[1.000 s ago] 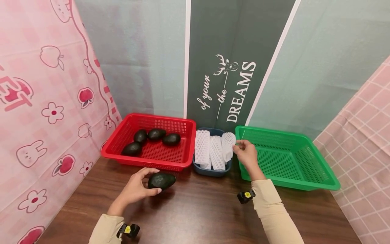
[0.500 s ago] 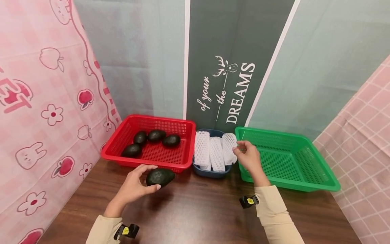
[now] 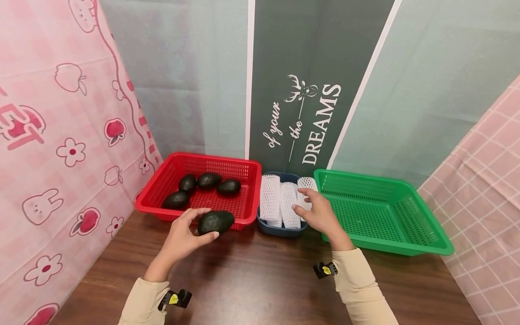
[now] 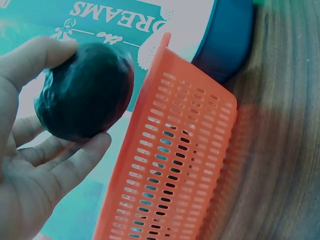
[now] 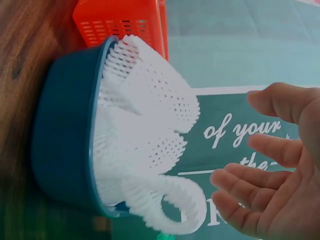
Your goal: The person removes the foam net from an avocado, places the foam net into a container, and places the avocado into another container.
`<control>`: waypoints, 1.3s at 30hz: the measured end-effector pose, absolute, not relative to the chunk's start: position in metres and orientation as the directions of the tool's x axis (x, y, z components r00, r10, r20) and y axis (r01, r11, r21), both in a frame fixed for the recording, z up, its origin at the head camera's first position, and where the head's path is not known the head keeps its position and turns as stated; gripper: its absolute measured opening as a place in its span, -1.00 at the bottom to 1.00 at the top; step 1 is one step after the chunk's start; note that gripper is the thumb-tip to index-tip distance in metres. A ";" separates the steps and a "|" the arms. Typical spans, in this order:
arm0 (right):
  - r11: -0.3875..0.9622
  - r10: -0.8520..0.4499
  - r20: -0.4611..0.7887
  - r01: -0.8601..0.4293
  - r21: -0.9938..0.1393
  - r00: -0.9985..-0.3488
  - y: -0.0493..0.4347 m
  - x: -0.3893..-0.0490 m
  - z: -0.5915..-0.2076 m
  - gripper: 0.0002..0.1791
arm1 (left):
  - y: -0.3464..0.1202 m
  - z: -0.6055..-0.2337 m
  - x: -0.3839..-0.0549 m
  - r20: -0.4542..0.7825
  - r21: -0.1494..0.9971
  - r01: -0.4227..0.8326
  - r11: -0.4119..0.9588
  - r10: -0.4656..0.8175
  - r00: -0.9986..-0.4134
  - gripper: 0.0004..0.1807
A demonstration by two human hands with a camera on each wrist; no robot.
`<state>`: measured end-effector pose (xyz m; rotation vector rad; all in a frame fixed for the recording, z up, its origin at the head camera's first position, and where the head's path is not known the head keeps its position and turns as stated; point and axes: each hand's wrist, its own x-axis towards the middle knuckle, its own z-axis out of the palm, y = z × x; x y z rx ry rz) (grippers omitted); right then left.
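An avocado (image 3: 216, 223) is gripped in my left hand (image 3: 183, 234), just in front of the red basket's near rim. In the left wrist view the dark avocado (image 4: 85, 92) sits between thumb and curled fingers beside the basket wall. My right hand (image 3: 320, 215) hovers over the white foam net sleeves (image 3: 289, 203) with its fingers apart and nothing in them. Those sleeves lie in a small blue bin (image 3: 280, 230). In the right wrist view the right hand (image 5: 275, 170) stands apart from the sleeves (image 5: 145, 100), one of which curls over the bin's edge.
At the left, the red basket (image 3: 195, 155) holds several avocados (image 3: 209, 180). A green basket (image 3: 386, 212) stands to the right of the blue bin. All rest on a brown wooden table (image 3: 260, 280), with printed cloths behind and at both sides.
My left hand has lifted the avocado slightly, toward the red basket's rim. The right hand has moved left from the rightmost sleeve to above the middle of the bin.
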<state>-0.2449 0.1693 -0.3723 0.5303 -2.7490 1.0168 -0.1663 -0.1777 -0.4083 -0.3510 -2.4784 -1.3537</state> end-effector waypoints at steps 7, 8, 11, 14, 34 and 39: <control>0.714 -0.373 0.305 -0.480 -0.509 -0.877 0.156 -0.246 -0.372 -0.43 | -0.176 -0.407 -0.176 0.431 0.736 0.344 0.583 -0.013 -0.902 -0.37; 0.711 -0.379 0.307 -0.487 -0.506 -0.873 0.153 -0.247 -0.372 -0.43 | -0.176 -0.407 -0.179 0.439 0.733 0.343 0.588 -0.023 -0.898 -0.37; 0.704 -0.391 0.305 -0.495 -0.509 -0.868 0.143 -0.248 -0.373 -0.42 | -0.174 -0.407 -0.185 0.456 0.726 0.340 0.598 -0.048 -0.889 -0.36; 0.700 -0.403 0.296 -0.500 -0.510 -0.866 0.133 -0.249 -0.376 -0.42 | -0.173 -0.408 -0.190 0.471 0.718 0.343 0.606 -0.061 -0.880 -0.36; 0.688 -0.464 0.235 -0.514 -0.512 -0.854 0.094 -0.251 -0.387 -0.39 | -0.168 -0.410 -0.217 0.444 0.712 0.248 0.657 -0.147 -0.884 -0.37; 0.693 -0.466 0.225 -0.511 -0.509 -0.856 0.092 -0.249 -0.390 -0.39 | -0.170 -0.410 -0.217 0.430 0.719 0.229 0.656 -0.160 -0.888 -0.39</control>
